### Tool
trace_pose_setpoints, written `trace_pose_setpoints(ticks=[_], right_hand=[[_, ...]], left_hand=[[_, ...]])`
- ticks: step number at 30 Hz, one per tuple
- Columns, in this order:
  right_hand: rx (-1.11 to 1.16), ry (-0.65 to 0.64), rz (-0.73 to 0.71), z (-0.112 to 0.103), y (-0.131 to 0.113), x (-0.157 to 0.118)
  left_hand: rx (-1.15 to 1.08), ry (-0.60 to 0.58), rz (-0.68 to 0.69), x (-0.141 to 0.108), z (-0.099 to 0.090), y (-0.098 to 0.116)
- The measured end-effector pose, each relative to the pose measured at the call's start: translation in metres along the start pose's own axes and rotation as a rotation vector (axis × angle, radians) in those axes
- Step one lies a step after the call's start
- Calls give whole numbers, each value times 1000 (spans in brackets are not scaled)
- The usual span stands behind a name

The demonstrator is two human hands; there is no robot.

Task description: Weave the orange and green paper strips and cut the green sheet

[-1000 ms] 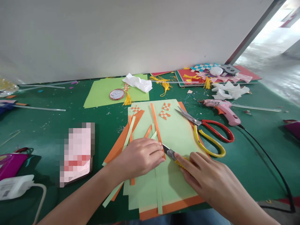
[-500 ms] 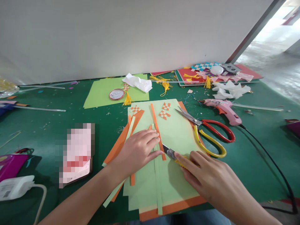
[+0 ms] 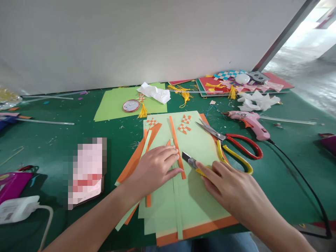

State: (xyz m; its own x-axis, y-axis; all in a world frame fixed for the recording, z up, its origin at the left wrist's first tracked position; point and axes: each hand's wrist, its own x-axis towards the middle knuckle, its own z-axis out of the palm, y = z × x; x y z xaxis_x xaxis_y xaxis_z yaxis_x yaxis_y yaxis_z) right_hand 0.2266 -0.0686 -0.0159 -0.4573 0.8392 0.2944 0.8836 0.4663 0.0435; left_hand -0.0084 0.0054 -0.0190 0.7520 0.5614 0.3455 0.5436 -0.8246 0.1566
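Orange strip (image 3: 174,138): lies lengthwise on the pale green sheets (image 3: 201,143). We observe our left hand (image 3: 159,166) open, palm down, fingertips at the strip's left edge. Our right hand (image 3: 227,185) grips a yellow-handled cutter (image 3: 192,162), blade tip just right of the strip. Nearby we record scissors (image 3: 220,136) and two checkered pieces (image 3: 184,128).

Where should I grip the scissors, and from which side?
Best by the red handle and yellow handle, coming from the near right. The scissors lie slightly open, blades pointing away to the far left, so both loops face that side. The right hand is closest but holds the cutter, so it would probably need freeing first.
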Motion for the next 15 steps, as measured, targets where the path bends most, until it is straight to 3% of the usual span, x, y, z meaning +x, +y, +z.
trace_pose_setpoints(ticks=[7, 15], right_hand=[[-16, 28, 32, 2, 13, 2], [191, -125, -25, -6, 27, -18]], left_hand=[[-13, -18, -12, -3, 0, -3], [-16, -25, -6, -1, -1, -3]])
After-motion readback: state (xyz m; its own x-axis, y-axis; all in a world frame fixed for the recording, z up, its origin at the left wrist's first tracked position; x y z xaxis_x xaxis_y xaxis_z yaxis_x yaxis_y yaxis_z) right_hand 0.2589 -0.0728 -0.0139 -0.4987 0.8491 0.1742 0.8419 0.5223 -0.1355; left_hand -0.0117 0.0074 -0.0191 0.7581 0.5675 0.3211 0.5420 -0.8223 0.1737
